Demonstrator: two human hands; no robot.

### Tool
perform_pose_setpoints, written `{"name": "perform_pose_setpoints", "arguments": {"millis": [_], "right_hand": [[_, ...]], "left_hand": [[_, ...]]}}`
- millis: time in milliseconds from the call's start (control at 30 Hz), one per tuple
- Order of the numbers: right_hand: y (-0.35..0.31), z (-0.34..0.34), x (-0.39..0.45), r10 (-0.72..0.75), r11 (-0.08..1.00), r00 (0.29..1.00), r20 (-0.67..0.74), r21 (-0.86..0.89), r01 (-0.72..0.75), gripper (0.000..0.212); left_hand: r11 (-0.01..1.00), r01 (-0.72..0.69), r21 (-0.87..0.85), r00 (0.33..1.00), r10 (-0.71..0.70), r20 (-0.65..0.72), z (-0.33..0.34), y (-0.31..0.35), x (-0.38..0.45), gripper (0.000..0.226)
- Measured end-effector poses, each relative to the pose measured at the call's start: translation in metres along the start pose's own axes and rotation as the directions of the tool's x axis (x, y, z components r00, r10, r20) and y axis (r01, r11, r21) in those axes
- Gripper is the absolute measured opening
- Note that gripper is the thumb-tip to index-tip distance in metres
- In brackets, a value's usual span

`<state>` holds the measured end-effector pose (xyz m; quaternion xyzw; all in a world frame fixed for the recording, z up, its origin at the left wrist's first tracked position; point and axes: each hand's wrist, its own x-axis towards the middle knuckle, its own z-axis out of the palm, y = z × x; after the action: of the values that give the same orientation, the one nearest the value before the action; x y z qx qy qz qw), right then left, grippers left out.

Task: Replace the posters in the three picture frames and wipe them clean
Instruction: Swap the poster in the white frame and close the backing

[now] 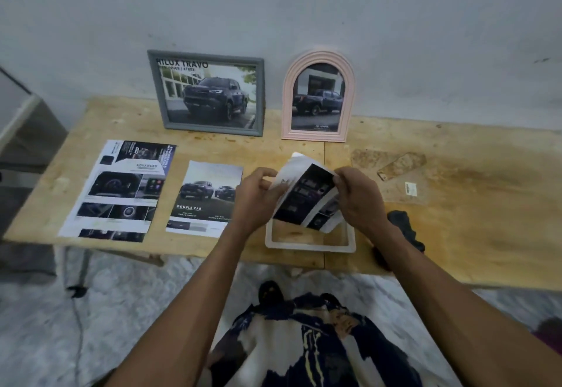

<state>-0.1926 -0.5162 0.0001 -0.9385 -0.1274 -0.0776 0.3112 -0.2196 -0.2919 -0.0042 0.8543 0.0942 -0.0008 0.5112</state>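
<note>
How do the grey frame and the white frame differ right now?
The grey frame stands upright against the wall; the white frame lies flat at the table's near edge. The grey frame holds a truck poster; the white frame shows bare wood through its opening. Both are rectangular.

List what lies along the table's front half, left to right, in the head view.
Large printed sheet → Double Cab poster → left hand → curled poster → right hand → dark cloth.
</note>
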Motion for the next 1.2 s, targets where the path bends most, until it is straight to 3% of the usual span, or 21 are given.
{"name": "perform_pose_setpoints", "arguments": {"millis": [100,167,233,367,467,567,767,867,1033,1200], "right_hand": [[-0.013,-0.007,-0.009,0.075,0.988,0.997,0.009,0.136,-0.076,0.015],[-0.019,-0.006,-0.022,0.168,0.958,0.986,0.016,0.231,-0.167,0.015],[-0.029,-0.002,-0.036,0.259,0.913,0.964,0.060,0.310,-0.265,0.015],[-0.046,0.021,-0.075,0.451,0.767,0.872,0.193,0.416,-0.489,0.013],[-0.061,0.034,-0.098,0.536,0.637,0.803,0.260,0.499,-0.587,0.010],[-0.073,0.048,-0.111,0.556,0.593,0.746,0.367,0.453,-0.666,0.008],[-0.107,0.092,-0.087,0.526,0.646,0.710,0.469,0.322,-0.692,0.011],[-0.140,0.122,-0.058,0.487,0.725,0.754,0.440,0.277,-0.630,0.006],[-0.206,0.189,-0.007,0.478,0.685,0.747,0.462,0.337,-0.646,0.004],[-0.275,0.256,0.023,0.513,0.683,0.727,0.457,0.296,-0.668,0.007]], "left_hand": [[0.940,0.240,-0.242,0.965,-0.258,-0.045,-0.014,-0.007,-0.023,0.038],[0.867,0.327,-0.375,0.936,-0.353,0.000,-0.017,-0.014,-0.045,0.034],[0.807,0.386,-0.446,0.910,-0.412,0.042,-0.013,-0.018,-0.069,0.029],[0.766,0.405,-0.499,0.884,-0.467,0.002,-0.002,-0.033,-0.116,0.015],[0.782,0.425,-0.455,0.869,-0.494,-0.036,-0.011,-0.045,-0.139,0.011],[0.782,0.453,-0.428,0.839,-0.536,-0.090,-0.029,-0.056,-0.140,0.017],[0.848,0.424,-0.318,0.841,-0.499,-0.209,-0.085,-0.083,-0.112,0.025],[0.868,0.420,-0.264,0.841,-0.482,-0.246,-0.126,-0.108,-0.085,0.030],[0.925,0.364,-0.113,0.877,-0.381,-0.293,-0.215,-0.152,-0.038,0.037],[0.920,0.392,0.025,0.889,-0.372,-0.266,-0.296,-0.196,-0.006,0.042]]}}
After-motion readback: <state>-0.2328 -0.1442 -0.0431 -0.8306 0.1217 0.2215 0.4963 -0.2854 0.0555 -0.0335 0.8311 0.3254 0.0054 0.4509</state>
